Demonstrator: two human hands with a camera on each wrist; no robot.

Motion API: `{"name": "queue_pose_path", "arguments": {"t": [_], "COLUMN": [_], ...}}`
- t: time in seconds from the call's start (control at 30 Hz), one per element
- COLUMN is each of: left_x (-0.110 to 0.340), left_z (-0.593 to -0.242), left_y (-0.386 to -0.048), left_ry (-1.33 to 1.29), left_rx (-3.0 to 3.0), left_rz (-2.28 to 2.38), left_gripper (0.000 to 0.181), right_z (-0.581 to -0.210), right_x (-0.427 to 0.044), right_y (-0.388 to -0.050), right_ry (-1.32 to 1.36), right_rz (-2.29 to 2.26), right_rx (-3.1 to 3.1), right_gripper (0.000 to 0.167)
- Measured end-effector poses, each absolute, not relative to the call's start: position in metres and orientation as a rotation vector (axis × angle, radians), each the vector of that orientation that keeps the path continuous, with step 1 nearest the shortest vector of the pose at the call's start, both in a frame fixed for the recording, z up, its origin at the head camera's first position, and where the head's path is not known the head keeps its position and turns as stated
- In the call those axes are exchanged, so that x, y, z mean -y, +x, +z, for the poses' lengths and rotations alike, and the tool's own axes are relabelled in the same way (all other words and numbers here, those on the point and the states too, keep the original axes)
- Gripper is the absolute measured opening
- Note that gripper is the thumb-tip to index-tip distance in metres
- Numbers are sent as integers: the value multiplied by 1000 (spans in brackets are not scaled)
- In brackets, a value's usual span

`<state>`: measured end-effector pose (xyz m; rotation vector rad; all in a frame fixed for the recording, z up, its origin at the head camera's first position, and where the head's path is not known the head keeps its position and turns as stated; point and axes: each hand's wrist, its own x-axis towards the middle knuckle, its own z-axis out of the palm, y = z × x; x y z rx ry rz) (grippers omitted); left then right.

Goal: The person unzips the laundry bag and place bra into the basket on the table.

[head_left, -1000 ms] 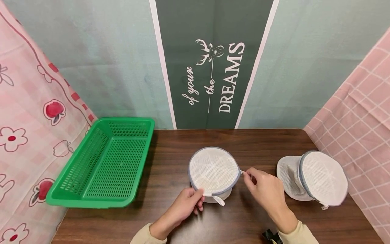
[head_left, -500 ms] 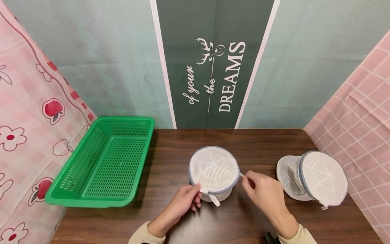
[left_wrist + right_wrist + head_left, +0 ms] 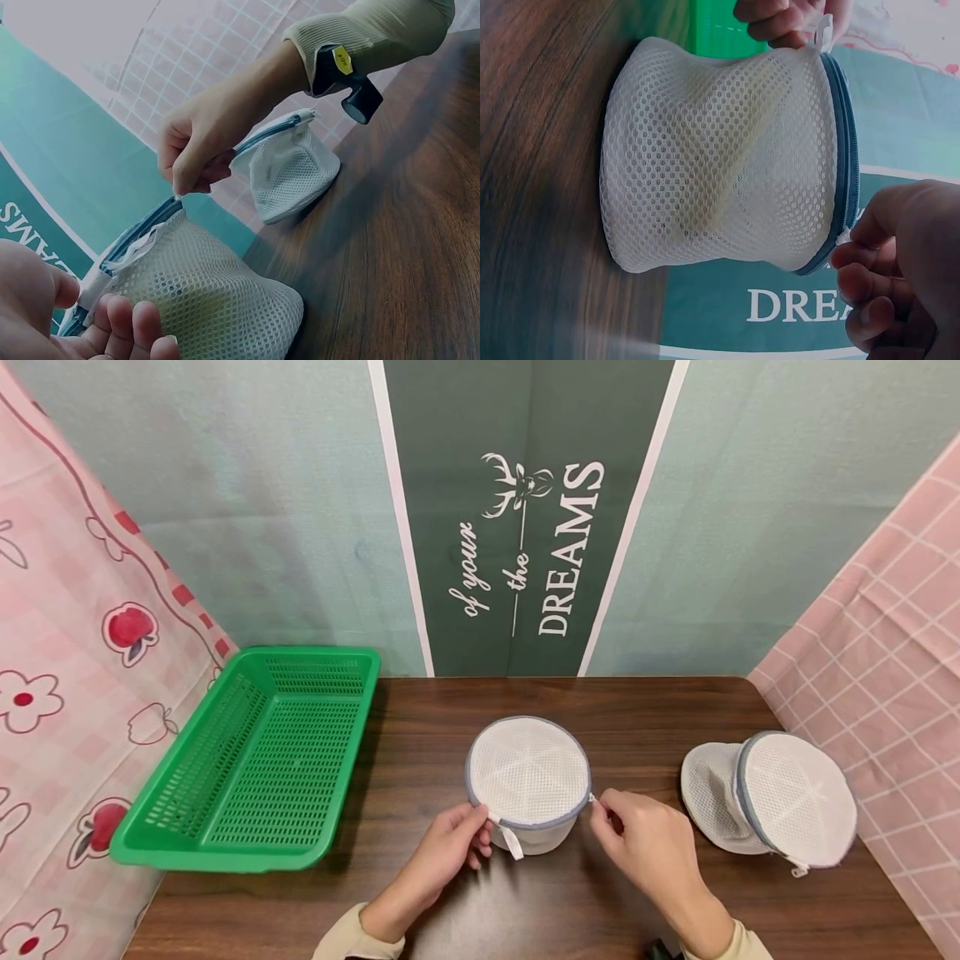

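Observation:
A round white mesh laundry bag (image 3: 528,772) with a blue-grey zipped rim stands upright on the table, its lid closed over the top. Thumb and fingers of my left hand (image 3: 447,852) pinch the rim at its front left, beside a white fabric loop (image 3: 512,843). At the right side of the rim, my right hand (image 3: 648,839) pinches the small white zipper pull (image 3: 592,797). Through the mesh in the right wrist view, something pale yellowish shows inside the bag (image 3: 720,157); its kind cannot be made out.
A second white mesh bag (image 3: 798,797) stands at the right, partly over a flatter grey-white mesh piece (image 3: 708,793). At the left lies a green perforated basket (image 3: 296,764). Curtains hang behind and on both sides of the brown wooden table (image 3: 600,910).
The bag's rim has turned slightly clockwise, so the fabric loop sits farther left. My right hand has come slightly nearer with the zipper pull; my left hand has shifted a little left and away.

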<state>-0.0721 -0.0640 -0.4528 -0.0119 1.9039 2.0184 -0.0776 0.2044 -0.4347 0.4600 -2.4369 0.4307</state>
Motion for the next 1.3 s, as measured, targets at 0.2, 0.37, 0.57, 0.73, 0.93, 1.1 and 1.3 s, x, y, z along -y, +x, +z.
{"name": "queue_pose_path", "arguments": {"t": [0.2,0.37,0.57,0.73,0.93,1.1,1.3], "left_x": [66,68,70,71,73,74,75], "left_z": [-453,-451,-450,-449,-446,-443,-444], "left_y": [-75,-78,-81,-82,-83,-83,-84], "left_ry": [-16,-20,-34,-42,-38,-28,-37], "left_rx": [-1902,-1906,-1894,-1891,-1899,-1920,-1914], "left_rz": [2035,2053,2094,2127,2144,2135,2142], "left_gripper": [32,31,24,22,24,25,28], "right_z": [-437,-439,-439,-438,-439,-439,-440], "right_x": [-203,-201,-198,-196,-194,-192,-190], "right_y": [-77,-75,-73,-68,-67,-67,-66], "right_ry": [498,544,611,640,717,770,825], "right_rz": [429,444,499,569,595,625,659], "right_rx": [2412,2389,2371,2422,2402,2395,2392], "right_gripper": [33,32,31,31,32,31,31]}}
